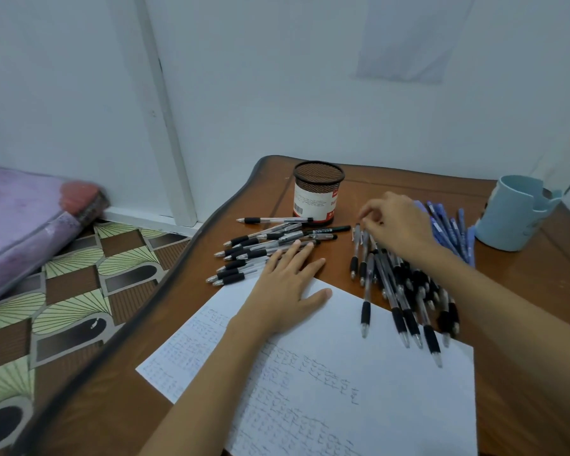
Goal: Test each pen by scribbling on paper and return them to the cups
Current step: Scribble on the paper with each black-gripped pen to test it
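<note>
A brown tabletop [524, 291] is seen in a corner by white walls. A big white paper [343, 324] is laid on its near part, and many small scribbles are marked on it. Two piles of black pens are spread above it: a right pile [405, 291], with tips lying on the paper, and a left pile [254, 245] close to the mesh cup [316, 192]. A bunch of blue pens [451, 228] is laid beside the blue cup [510, 218]. No pens are seen sticking out of either cup.

The paper is pressed down by the left hand [287, 287], laid flat with straight fingers. The right hand [399, 222] is placed over the top ends of the right pile with fingers curled. Whether a pen is pinched cannot be told.

The step looks like picking a pen to test. Next, one pen must be lifted free without the others being dragged, then brought tip-down to a bare spot of paper.
</note>
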### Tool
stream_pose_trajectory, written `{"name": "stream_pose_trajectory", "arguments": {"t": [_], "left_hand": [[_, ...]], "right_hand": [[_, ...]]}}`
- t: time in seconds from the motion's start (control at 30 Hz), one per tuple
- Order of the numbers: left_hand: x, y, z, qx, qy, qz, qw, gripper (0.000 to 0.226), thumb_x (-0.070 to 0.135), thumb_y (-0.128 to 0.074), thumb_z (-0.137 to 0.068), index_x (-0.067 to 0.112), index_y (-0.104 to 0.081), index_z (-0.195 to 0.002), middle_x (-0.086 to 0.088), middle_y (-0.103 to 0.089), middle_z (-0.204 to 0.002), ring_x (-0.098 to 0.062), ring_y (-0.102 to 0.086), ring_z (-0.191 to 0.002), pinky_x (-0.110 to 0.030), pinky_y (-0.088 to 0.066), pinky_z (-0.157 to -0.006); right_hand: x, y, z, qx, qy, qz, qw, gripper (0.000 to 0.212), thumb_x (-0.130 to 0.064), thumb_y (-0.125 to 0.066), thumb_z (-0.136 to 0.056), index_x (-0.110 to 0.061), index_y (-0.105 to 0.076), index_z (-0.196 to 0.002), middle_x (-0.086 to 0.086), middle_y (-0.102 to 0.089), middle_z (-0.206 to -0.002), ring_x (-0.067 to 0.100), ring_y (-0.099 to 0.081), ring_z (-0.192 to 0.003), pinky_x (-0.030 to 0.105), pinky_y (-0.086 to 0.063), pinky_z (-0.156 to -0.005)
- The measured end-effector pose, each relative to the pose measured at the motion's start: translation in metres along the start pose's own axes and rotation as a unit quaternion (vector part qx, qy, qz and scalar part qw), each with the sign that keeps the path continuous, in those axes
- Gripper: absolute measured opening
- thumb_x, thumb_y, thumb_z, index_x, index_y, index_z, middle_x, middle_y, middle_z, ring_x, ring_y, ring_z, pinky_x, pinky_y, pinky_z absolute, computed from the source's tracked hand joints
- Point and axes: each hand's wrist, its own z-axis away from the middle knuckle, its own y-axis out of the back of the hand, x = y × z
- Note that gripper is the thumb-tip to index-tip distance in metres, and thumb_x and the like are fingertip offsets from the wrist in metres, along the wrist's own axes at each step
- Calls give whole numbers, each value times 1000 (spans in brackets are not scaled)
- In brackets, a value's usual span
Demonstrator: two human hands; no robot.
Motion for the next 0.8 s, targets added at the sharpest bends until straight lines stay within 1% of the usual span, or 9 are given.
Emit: {"name": "stream_pose_trajectory", "arguments": {"t": [0.1,0.17,0.33,0.43,0.5,0.6,0.63,0.73,0.8], "left_hand": [[2,1,2,6,-2,9,1000,74,63,-13,-83,32,-16,-150,7,5,-159,-9,16,-144,-31,15,-114],[2,0,1,9,-3,10,1000,74,63,-13,-83,31,-16,-150,6,4,-159,-10,15,-144,-32,15,-115],[-2,-1,0,12,-9,2,1000,69,63,-20,-89,31,-19,-150,5,2,-159,-10,12,-145,-32,12,-115],[-2,1,0,11,-15,4,1000,73,63,-15,-83,31,-19,-149,6,1,-159,-10,11,-145,-31,13,-114],[-2,2,0,9,-11,0,1000,69,64,-20,-89,31,-18,-150,6,2,-159,-10,12,-145,-30,14,-113],[-2,3,1,6,-8,3,1000,60,57,-27,-96,32,-16,-150,6,3,-159,-10,13,-144,-30,14,-113],[-2,3,0,5,-8,2,1000,60,56,-27,-96,32,-16,-150,6,3,-159,-10,13,-144,-30,14,-113],[-2,4,-1,-1,-7,-3,1000,60,57,-27,-96,33,-14,-150,7,5,-159,-10,13,-144,-28,15,-111],[-3,4,-1,-7,-5,-4,1000,60,57,-27,-96,33,-13,-150,7,5,-159,-9,14,-144,-28,16,-111]], "right_hand": [[-23,-19,-10,-59,114,40,991,25,-21,-54,-93,-28,-65,-113,0,-52,-105,20,-45,-108,27,-36,-72],[-31,-29,-14,-99,127,63,985,26,-26,-58,-92,-29,-63,-117,1,-52,-117,19,-43,-112,27,-36,-74],[-25,-34,-20,-142,50,-33,988,12,-31,-68,-84,-26,-69,-94,-4,-63,-106,16,-55,-106,31,-46,-79],[-11,-11,-14,-119,-27,-202,972,12,-24,-72,-80,-23,-71,-92,-5,-67,-95,14,-60,-95,25,-49,-79],[-5,13,3,-80,-103,-398,908,9,-23,-72,-79,-23,-69,-88,-7,-66,-90,12,-60,-92,20,-48,-74],[2,49,38,-67,-181,-595,780,19,-36,-61,-78,-26,-64,-93,-6,-68,-98,12,-61,-99,32,-49,-87],[5,58,51,-67,-198,-642,737,17,-36,-54,-83,-27,-62,-95,-7,-69,-93,10,-63,-95,33,-53,-85],[12,74,93,-48,-255,-779,571,11,-32,-57,-81,-23,-58,-88,-7,-54,-64,8,-60,-62,30,-59,-63],[15,75,120,-46,-280,-836,470,20,-37,-63,-70,-20,-55,-75,-6,-39,-58,8,-45,-47,23,-50,-43]]}}
